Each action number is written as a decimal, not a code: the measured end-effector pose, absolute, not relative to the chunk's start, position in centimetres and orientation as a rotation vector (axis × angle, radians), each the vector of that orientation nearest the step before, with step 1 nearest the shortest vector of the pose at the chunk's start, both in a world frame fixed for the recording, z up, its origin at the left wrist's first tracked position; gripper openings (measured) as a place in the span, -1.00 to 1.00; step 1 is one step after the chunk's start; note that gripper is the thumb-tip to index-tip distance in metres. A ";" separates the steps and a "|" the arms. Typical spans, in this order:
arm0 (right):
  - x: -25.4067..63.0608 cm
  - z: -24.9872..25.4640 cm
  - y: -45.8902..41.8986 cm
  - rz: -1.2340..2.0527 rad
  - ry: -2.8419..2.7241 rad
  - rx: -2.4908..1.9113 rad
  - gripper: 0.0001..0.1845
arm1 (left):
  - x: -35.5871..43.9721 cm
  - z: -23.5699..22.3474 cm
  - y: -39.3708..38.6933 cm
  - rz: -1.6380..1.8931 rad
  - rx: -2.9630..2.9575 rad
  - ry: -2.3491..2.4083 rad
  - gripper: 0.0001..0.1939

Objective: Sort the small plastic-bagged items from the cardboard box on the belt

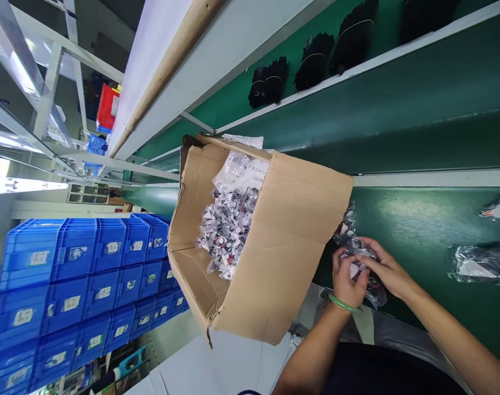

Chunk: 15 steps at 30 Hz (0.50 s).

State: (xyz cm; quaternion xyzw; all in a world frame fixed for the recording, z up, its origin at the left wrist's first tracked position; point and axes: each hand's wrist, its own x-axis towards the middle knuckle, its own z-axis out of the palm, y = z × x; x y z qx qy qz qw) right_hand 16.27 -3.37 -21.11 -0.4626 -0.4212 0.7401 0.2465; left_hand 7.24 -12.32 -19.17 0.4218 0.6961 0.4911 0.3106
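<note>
Left hand [347, 281], green bangle at wrist, fingers curled round small clear plastic packet of dark parts [359, 262]; right hand [387, 270] fingers pinch same packet from other side. Packet sits on green conveyor belt [418, 230], just beside open brown cardboard box [291, 247] full of similar packets, close by left fingertips. More clear packets [480, 264] well beyond right fingers. Black bundles [311, 61] on upper shelf. Stacked blue plastic crates [81, 280] past box.

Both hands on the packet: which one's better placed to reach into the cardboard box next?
Probably left: the left hand sits nearest the cardboard box; the right hand is beyond the packet.
</note>
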 end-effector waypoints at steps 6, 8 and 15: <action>22.8 -21.5 -1.2 2.076 -0.638 -1.403 -0.38 | 6.5 -19.9 -11.3 1.496 0.386 1.760 -0.58; 23.7 -21.2 -2.0 2.194 -0.516 -1.365 -0.44 | 6.2 -20.3 -10.9 1.562 0.185 1.723 -0.50; 26.3 -21.2 -3.4 2.089 -0.734 -1.322 -0.07 | 6.2 -20.6 -10.1 1.677 -0.047 1.551 -0.44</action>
